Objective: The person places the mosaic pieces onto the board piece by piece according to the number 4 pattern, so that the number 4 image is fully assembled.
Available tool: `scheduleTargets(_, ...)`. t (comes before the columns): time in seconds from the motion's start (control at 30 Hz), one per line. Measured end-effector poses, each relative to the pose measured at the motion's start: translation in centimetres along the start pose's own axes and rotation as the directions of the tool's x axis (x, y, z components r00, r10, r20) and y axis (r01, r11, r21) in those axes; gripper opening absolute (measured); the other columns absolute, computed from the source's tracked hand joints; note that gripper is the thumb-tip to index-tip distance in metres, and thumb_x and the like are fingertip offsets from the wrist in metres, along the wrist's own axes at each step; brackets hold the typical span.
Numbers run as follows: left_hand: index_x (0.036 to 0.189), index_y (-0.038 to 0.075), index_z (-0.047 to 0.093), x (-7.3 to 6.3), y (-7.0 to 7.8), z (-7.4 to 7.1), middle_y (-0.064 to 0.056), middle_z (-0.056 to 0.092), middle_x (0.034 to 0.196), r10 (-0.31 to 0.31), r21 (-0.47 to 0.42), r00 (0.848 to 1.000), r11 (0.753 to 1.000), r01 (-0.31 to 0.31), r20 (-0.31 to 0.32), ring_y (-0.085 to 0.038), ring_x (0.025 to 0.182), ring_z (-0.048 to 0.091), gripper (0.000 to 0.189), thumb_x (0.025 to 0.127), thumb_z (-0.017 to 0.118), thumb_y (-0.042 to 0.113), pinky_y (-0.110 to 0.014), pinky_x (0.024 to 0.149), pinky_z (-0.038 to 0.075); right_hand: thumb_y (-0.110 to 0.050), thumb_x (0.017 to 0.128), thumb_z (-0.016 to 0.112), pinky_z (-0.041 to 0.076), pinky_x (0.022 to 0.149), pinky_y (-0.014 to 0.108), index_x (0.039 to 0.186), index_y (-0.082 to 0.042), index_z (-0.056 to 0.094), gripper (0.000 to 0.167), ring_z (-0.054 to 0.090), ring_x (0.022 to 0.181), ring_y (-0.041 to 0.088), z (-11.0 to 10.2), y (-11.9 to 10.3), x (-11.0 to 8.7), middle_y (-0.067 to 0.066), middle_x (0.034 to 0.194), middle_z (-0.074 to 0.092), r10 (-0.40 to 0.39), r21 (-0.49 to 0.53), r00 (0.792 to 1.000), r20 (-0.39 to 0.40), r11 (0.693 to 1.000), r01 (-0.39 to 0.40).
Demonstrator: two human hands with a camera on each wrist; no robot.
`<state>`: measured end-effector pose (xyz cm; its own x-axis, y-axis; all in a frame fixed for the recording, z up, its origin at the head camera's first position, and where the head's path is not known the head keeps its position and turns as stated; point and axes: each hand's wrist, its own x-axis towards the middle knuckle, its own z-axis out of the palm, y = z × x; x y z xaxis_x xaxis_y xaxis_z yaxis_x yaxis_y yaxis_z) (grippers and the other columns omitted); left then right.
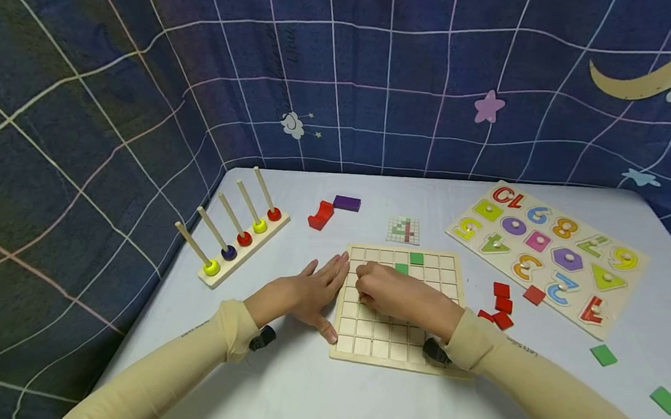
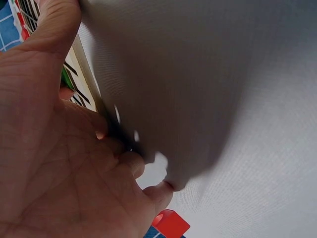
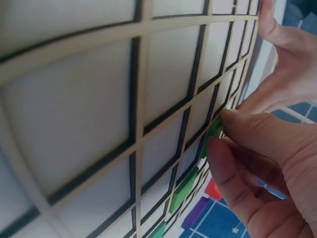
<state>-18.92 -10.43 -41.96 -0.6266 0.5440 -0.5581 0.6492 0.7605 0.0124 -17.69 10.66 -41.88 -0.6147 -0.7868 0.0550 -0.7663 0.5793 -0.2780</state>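
Observation:
A wooden grid board lies in front of me on the white table. Along its left edge rests my left hand, fingers extended and thumb spread toward the near corner. My right hand is over the board's left part, where thumb and forefinger pinch a green tile low at the grid; the fingers partly cover it. Two more green tiles sit in cells farther back, one green tile in the far row and another green tile just nearer. Beyond the board is a small card with a green and red grid pattern.
Several red tiles lie right of the board, by a number puzzle board. Two loose green tiles are farther right. At the left stands a peg rack with colored rings; a red curved block and purple block lie behind.

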Motion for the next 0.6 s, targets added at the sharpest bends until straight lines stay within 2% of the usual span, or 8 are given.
scheduleTargets(0.2,0.171,0.006,-0.010,0.2,-0.3,0.4,-0.010,-0.021,0.181,0.012,-0.029,1.000,1.000,-0.012,-0.007,-0.026,0.171,-0.011,0.145,0.080,0.073,0.081,-0.053,0.139,0.008,-0.005,0.095,0.080,0.058,0.074,0.022,0.090,-0.004,0.080,0.005,0.063,0.081,0.010,-0.8,0.3,-0.5,0.003,0.092,0.070,-0.009,0.051,0.999,0.049,0.999,0.007)
scheduleTargets(0.33,0.171,0.005,-0.010,0.3,-0.4,0.6,-0.011,-0.021,0.180,0.009,-0.034,1.000,0.999,-0.009,-0.007,-0.026,0.170,-0.011,0.145,0.080,0.074,0.080,-0.053,0.139,0.007,-0.004,0.095,0.080,0.063,0.086,0.028,0.096,-0.003,0.081,0.002,0.072,0.097,0.018,-1.5,0.7,-1.1,0.010,0.111,0.076,-0.040,0.135,0.995,0.086,0.990,0.028)
scheduleTargets(0.37,0.171,0.005,-0.009,0.1,-0.2,0.2,-0.011,-0.020,0.181,0.002,-0.029,1.000,1.000,-0.002,0.006,-0.026,0.171,-0.011,0.143,0.082,0.077,0.075,-0.052,0.139,0.008,-0.003,0.095,0.080,0.063,0.089,0.030,0.098,-0.003,0.081,0.003,0.073,0.102,0.021,-1.7,0.8,-1.3,0.012,0.116,0.076,-0.045,0.155,0.994,0.095,0.988,0.029)
scheduleTargets(0.47,0.172,0.005,-0.008,0.1,-0.1,0.2,-0.011,-0.019,0.181,0.002,-0.028,1.000,1.000,-0.002,0.001,-0.026,0.171,-0.010,0.143,0.081,0.078,0.075,-0.051,0.139,0.008,0.000,0.094,0.079,0.063,0.095,0.035,0.104,-0.003,0.081,0.011,0.074,0.114,0.027,-2.1,1.1,-2.1,0.017,0.128,0.075,-0.047,0.181,0.993,0.112,0.983,0.026)
scheduleTargets(0.6,0.172,0.004,-0.007,0.0,0.1,0.2,-0.012,-0.018,0.181,0.005,-0.040,1.000,0.999,-0.006,-0.011,-0.026,0.171,-0.009,0.143,0.081,0.079,0.074,-0.052,0.139,0.008,0.003,0.093,0.078,0.064,0.091,0.034,0.107,-0.003,0.081,0.015,0.074,0.113,0.027,-2.6,2.0,-3.8,0.016,0.129,0.075,-0.044,0.190,0.994,0.099,0.982,0.025)
